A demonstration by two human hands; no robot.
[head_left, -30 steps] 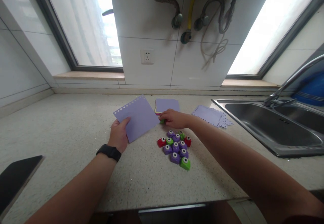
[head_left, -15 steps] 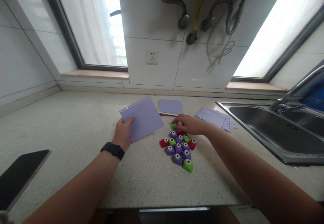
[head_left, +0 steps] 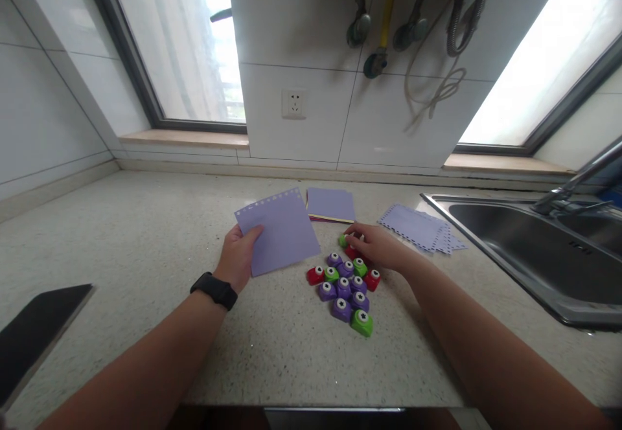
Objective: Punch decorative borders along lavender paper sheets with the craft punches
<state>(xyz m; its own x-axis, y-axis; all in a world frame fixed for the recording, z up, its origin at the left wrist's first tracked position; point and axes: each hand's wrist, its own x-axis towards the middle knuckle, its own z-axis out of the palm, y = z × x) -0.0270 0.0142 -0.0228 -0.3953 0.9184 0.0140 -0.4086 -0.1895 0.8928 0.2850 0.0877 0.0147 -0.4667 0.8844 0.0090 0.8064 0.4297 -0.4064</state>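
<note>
The left hand (head_left: 236, 258), a black band at its wrist, pinches the near corner of a square lilac paper sheet (head_left: 279, 232) whose far edge is punched into a row of small scallops; thumb on top, fingers under it, the sheet held just off the speckled stone counter (head_left: 146, 236). The right hand (head_left: 376, 245) rests with curled fingers at the far end of a cluster of small plastic craft punches (head_left: 346, 285) in purple, green and red; its fingertips lie on a green punch (head_left: 343, 241) and a red one beside it, though whether they grip either is hard to tell. Beyond lie a neat stack of plain lilac squares (head_left: 330, 204) and, to the right, a fanned pile of scallop-edged lilac sheets (head_left: 418, 227). The stainless steel sink basin (head_left: 525, 242) at far right appears to hold nothing but its drain fittings.
</note>
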